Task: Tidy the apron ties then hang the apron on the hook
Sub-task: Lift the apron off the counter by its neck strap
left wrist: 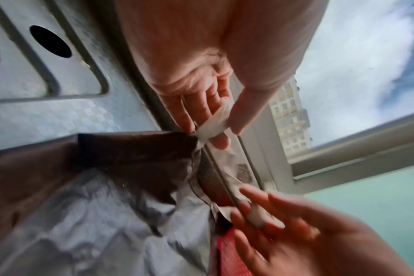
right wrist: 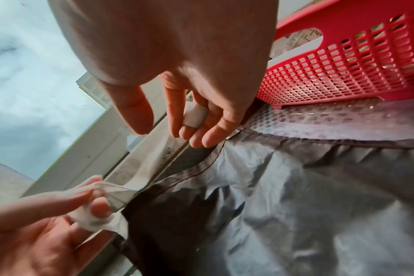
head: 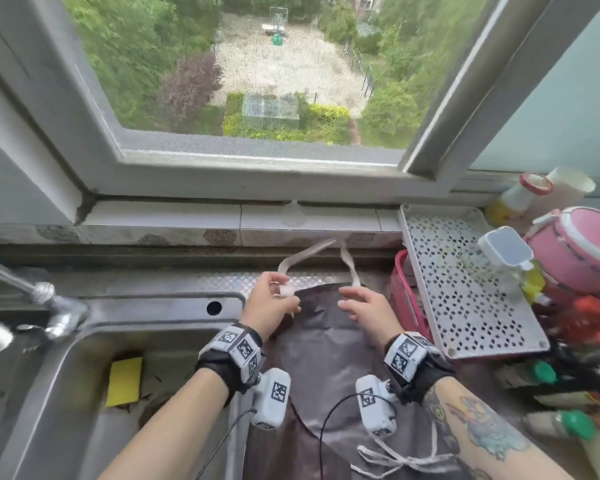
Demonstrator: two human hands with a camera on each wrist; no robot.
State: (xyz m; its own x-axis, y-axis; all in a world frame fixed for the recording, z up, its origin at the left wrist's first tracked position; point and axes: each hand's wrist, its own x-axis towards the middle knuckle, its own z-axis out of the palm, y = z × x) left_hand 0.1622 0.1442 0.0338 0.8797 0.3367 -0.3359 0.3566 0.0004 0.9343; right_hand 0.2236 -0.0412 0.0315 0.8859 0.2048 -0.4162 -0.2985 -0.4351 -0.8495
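A dark brown apron (head: 326, 358) lies flat on the counter between the sink and a red basket. Its pale neck strap (head: 305, 252) loops up toward the window sill. My left hand (head: 286, 292) pinches the strap's left end between thumb and fingers at the apron's top left corner (left wrist: 213, 128). Over the top right corner hovers my right hand (head: 347, 306), fingers relaxed and holding nothing (right wrist: 173, 130), a white bandage (right wrist: 195, 114) round one finger. The white waist ties (head: 395, 459) lie tangled on the apron near my right forearm. A small translucent hook (head: 293, 213) sits on the sill tiles.
A steel sink (head: 201, 306) with a yellow sponge (head: 123, 381) and a tap (head: 49, 306) is on the left. The red basket (head: 407, 306), a white perforated rack (head: 465, 289), a pink container (head: 575, 251) and bottles crowd the right. The window stands ahead.
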